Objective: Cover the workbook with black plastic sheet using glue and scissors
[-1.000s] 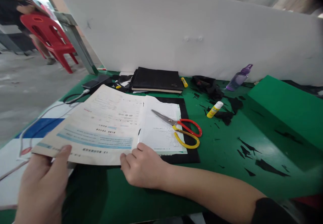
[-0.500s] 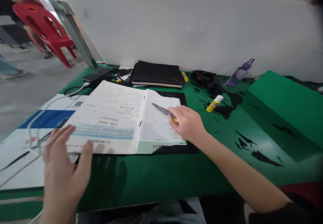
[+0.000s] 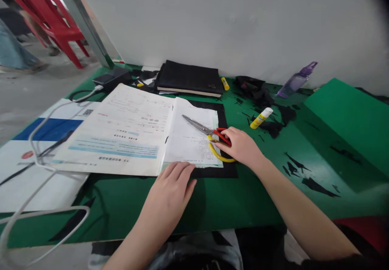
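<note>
An open book (image 3: 118, 130) with printed pages lies on the green table, a black sheet (image 3: 229, 172) showing under its right page. Across that page rest scissors (image 3: 200, 127) with one red and one yellow handle, the blades pointing up and left. My right hand (image 3: 243, 145) has its fingers closed at the red handle; the yellow loop sticks out below. My left hand (image 3: 172, 191) lies flat with fingers stretched over the bottom edge of the book, near the spine, and holds nothing.
A glue stick (image 3: 261, 118), black scraps (image 3: 320, 187) and a purple bottle (image 3: 297, 82) are on the right, by a green board (image 3: 354, 128). Behind the book lies a black-covered book (image 3: 190, 77). A white cable (image 3: 38, 132) crosses the left side. A red chair (image 3: 50, 16) stands beyond.
My left hand has moved right, from the book's left corner to its bottom edge by the spine. The scissors' handles now show beside my right hand, which has shifted slightly right.
</note>
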`<state>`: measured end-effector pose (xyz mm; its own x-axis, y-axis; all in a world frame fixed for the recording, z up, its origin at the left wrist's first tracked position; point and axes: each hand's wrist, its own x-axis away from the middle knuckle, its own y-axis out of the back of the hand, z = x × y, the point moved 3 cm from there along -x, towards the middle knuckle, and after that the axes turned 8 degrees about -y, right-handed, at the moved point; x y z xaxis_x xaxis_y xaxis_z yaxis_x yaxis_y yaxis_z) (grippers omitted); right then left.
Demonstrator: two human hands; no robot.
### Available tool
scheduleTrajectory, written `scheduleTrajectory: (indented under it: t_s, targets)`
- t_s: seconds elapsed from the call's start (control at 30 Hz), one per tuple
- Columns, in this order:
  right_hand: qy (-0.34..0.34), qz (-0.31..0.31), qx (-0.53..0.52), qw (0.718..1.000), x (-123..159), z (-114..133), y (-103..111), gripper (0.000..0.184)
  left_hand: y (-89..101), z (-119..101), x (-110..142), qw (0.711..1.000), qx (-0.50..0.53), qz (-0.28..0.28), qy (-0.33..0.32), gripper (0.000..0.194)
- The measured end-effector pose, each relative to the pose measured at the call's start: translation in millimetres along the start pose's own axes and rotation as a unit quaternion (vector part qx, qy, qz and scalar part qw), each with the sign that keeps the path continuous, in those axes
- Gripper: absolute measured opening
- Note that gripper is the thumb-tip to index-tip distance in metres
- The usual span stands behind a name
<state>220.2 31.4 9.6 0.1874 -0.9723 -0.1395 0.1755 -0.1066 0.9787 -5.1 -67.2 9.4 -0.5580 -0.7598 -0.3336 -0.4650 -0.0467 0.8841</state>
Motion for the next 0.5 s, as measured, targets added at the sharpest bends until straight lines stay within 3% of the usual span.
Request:
scheduleTrajectory:
  t_s: [0.2,0.37,0.43,0.5]
  targets:
    - [-0.020,0.022,-0.022,0.999,1,0,-5,0.031,-11.2,4,0,1.000,-0.019,-0.001,-0.009,0.028]
    - [-0.061,-0.037,-0.116,0.991,0,-2,0,0.032,-6.0,3,2,0.999,0.026,-0.021,0.015,0.029]
    - [-0.079,-0.088,-0.181,0.976,1,-6,6,0.034,3.0,-7,12,0.990,0.111,-0.065,0.048,0.029]
    - [-0.085,-0.127,-0.265,0.952,2,-9,10,0.039,6.8,-20,26,0.942,0.302,-0.091,0.111,0.033]
